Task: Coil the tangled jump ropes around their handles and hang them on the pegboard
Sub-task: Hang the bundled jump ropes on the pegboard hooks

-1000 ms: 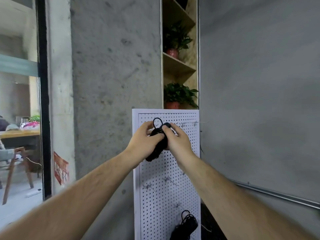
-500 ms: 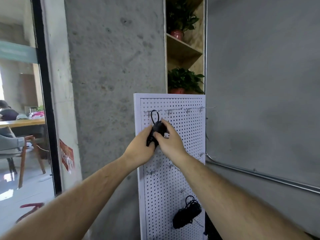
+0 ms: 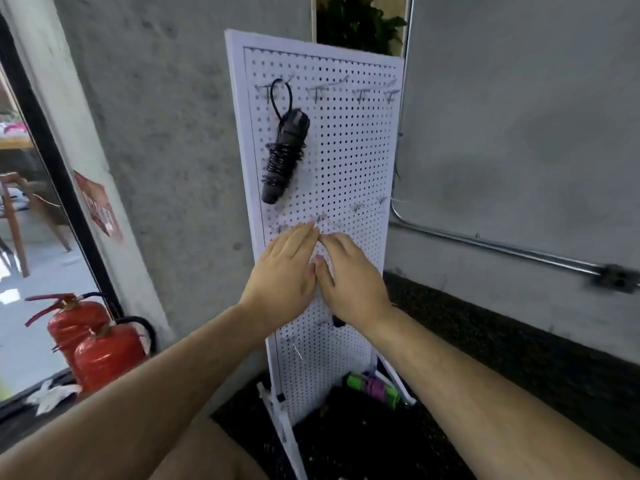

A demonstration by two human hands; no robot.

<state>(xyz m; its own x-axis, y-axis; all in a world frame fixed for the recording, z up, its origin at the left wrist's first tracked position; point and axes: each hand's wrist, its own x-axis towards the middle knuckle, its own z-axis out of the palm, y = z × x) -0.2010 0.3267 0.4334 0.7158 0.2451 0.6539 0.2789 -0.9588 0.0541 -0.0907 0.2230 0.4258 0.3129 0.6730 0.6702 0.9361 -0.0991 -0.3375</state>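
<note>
Head view, hanging stage. The black jump rope (image 3: 284, 157) hangs on the white pegboard (image 3: 353, 150) from the upper-left hook (image 3: 268, 88) by a loop of its cord. The cord is coiled round the paired handles, and the long axis runs steeply downward, tilted slightly to the left at the bottom.

Both hands are below it, at the board's mid-height and clear of the rope. The left hand (image 3: 287, 268) and right hand (image 3: 349, 275) lie side by side with fingers straight and together, palms toward the board, and neither holds anything. Whether the fingertips touch the perforated face cannot be told.

A small dark shape (image 3: 337, 321) shows just behind the right wrist (probably another hung rope, mostly hidden).

A green-and-purple jump rope (image 3: 374, 389) lies on the dark floor at the foot of the board, beside its right stand leg. It is well below both hands, with its long axis near level along the floor, dropping slightly to the right. It sits more directly under the right forearm, so the right hand appears the nearer for a downward reach. It looks already wound, though blur prevents certainty.

Two red fire extinguishers (image 3: 100, 355) stand at lower left, well apart from the board.
</note>
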